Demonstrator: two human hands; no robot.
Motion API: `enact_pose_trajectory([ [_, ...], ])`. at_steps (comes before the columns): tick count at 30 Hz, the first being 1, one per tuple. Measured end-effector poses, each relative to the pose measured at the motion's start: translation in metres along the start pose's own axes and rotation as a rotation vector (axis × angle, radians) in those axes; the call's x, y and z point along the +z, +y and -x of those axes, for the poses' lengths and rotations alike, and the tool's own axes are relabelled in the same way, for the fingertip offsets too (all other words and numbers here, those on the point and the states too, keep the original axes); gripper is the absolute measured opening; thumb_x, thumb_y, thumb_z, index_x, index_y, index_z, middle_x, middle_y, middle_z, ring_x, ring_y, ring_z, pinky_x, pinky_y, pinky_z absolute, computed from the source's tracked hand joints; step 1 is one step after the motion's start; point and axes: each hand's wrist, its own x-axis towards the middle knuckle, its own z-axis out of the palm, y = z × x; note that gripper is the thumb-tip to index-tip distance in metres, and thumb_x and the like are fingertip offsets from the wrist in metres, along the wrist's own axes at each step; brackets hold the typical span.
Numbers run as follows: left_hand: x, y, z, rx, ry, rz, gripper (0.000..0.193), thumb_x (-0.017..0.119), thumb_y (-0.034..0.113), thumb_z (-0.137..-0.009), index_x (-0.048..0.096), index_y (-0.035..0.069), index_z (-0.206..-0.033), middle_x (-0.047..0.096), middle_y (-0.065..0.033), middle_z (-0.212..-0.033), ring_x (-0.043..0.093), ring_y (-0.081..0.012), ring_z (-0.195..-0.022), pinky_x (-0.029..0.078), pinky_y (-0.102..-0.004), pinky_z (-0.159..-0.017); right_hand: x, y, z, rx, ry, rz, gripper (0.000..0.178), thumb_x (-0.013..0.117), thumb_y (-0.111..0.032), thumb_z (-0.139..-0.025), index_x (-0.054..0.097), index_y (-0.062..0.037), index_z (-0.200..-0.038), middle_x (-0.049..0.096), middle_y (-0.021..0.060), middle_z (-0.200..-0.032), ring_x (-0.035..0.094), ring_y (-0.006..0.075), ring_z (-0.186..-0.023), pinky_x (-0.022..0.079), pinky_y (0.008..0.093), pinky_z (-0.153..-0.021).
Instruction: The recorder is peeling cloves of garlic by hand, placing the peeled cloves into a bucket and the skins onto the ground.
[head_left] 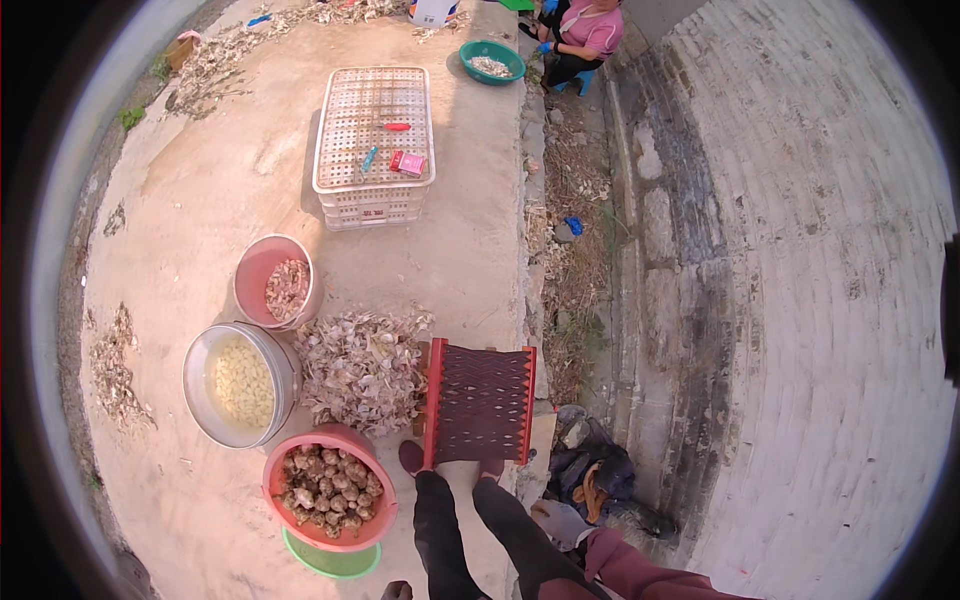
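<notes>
From the lower right comes my maroon sleeve, and my right hand [560,524], in what looks like a grey glove, hangs beside my leg near a pile of dark bags [600,470]. Its fingers are too unclear to read. Only a small dark part of what seems to be my left hand [397,591] shows at the lower edge. In front of my maroon shoes stands a low stool [482,402] with a red frame and dark woven seat. A pink basin [375,528] of unpeeled garlic bulbs [330,490] sits to its left, partly over a green lid or basin [335,567].
A heap of garlic skins [360,370] lies left of the stool, beside a bucket [285,375] of peeled cloves and a pink bucket [244,285]. Stacked white crates [375,100] stand ahead. A seated person [590,35] wears blue gloves near a green basin [475,73]. A ledge runs rightward.
</notes>
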Motion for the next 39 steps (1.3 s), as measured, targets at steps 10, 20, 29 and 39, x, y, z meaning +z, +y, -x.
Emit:
enact_pose_trajectory([
  [10, 0.008, 0.014, 0.065, -0.11, 0.221, 0.219, 0.034, 0.058, 0.031, -0.093, 0.071, 0.001, -0.105, 0.069, -0.0194, -0.101, 0.067, -0.0347, -0.098, 0.051, -0.0449, -0.088, -0.041, -0.053, 0.032, -0.159, 0.017, -0.005, 0.033, 0.06, -0.025, -0.096, 0.068, -0.0023, -0.118, 0.071, 0.02, -0.112, 0.068, 0.0349, -0.104, 0.051, 0.0398, -0.091],
  [20, 0.129, -0.054, 0.238, -0.328, 0.469, 0.527, 0.036, 0.059, 0.031, -0.096, 0.069, 0.002, -0.114, 0.072, -0.0181, -0.109, 0.069, -0.0323, -0.102, 0.053, -0.0413, -0.089, -0.029, -0.053, 0.041, -0.439, -0.171, 0.549, 0.034, 0.058, -0.027, -0.095, 0.071, -0.0025, -0.115, 0.072, 0.0218, -0.107, 0.068, 0.04, -0.102, 0.051, 0.0417, -0.088],
  [29, 0.194, -0.146, 0.316, -0.467, 0.708, 0.882, 0.037, 0.06, 0.034, -0.094, 0.07, 0.002, -0.11, 0.072, -0.0195, -0.107, 0.068, -0.0348, -0.106, 0.051, -0.0431, -0.092, 0.053, -0.145, 0.08, -0.569, -0.253, 0.619, 0.025, 0.059, -0.018, -0.096, 0.07, 0.0015, -0.108, 0.07, 0.0102, -0.089, 0.063, 0.018, -0.075, 0.051, 0.0325, -0.069],
  [39, 0.075, -0.34, 0.471, -0.488, 1.11, 1.206, 0.032, 0.061, 0.024, -0.098, 0.066, 0.003, -0.122, 0.072, -0.016, -0.11, 0.069, -0.0231, -0.1, 0.053, -0.0341, -0.09, 0.279, -0.198, 0.126, -0.592, -0.381, 1.004, 0.028, 0.062, -0.021, -0.093, 0.072, 0.0013, -0.106, 0.071, 0.0132, -0.084, 0.068, 0.0198, -0.075, 0.055, 0.0358, -0.071],
])
